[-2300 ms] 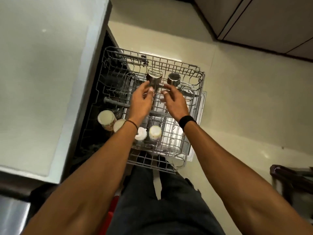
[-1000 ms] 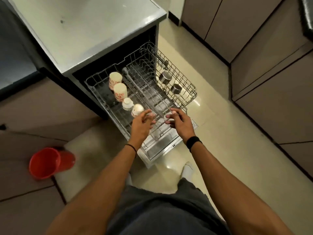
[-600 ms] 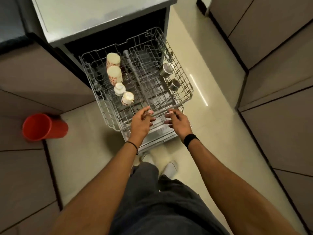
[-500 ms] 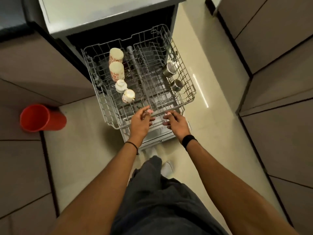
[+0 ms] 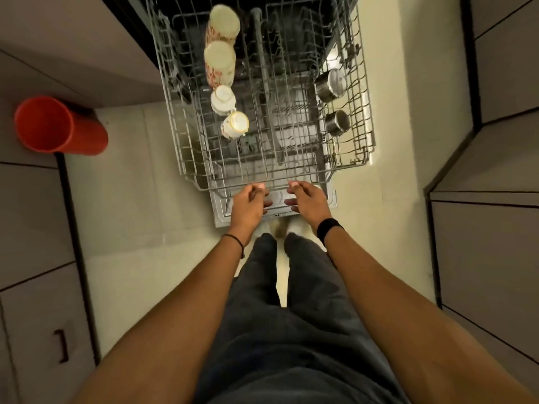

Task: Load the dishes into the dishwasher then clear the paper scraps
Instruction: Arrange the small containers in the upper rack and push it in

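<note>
Forearms reach up from the frame's bottom. Left hand (image 5: 250, 204) and right hand (image 5: 309, 202), side by side, curl fingers against the dishwasher rack (image 5: 189, 170) front rail; whether either grip clasps it is unclear. Cups (image 5: 223, 64) stand upper centre, steel pots (image 5: 331, 84) upper right.

A grey wire dishwasher rack (image 5: 201, 158) stands pulled out of the dark dishwasher opening, above the lowered grey dishwasher door (image 5: 223, 212). Four cups sit in a line down its left side, bottoms up. At the back are two tall cream cups with a red floral print (image 5: 222, 22) (image 5: 220, 64). Nearer the front are two small white cups (image 5: 223, 99) (image 5: 235, 124), the nearest tilted and edged in gold. On the right side two small shiny steel pots (image 5: 331, 84) (image 5: 337, 122) lean on their sides, well apart from the cups.
</note>
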`<move>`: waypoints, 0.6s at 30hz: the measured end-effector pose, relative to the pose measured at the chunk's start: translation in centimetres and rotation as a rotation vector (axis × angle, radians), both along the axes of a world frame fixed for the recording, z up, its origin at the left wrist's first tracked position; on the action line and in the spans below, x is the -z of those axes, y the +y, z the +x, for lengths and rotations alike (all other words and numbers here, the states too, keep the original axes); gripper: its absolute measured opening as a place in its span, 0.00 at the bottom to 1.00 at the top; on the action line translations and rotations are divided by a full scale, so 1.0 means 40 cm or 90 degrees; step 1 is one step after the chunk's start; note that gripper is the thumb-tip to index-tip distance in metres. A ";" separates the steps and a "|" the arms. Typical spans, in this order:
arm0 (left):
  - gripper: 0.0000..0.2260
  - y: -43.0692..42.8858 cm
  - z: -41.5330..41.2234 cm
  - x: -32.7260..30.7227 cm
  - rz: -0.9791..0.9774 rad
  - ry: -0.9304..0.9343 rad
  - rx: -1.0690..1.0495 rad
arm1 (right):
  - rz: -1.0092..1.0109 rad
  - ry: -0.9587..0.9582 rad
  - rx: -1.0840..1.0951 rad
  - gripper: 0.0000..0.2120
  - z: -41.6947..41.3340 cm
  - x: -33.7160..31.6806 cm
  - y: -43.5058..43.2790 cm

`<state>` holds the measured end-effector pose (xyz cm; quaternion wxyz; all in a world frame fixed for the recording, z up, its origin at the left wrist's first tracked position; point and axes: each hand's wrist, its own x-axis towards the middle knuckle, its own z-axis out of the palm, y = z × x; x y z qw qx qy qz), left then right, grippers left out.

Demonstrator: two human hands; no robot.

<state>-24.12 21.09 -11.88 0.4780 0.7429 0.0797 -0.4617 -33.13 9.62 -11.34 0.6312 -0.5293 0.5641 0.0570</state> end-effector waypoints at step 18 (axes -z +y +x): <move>0.13 -0.128 0.033 0.062 0.079 0.118 -0.035 | 0.121 0.073 0.034 0.13 0.059 0.101 -0.064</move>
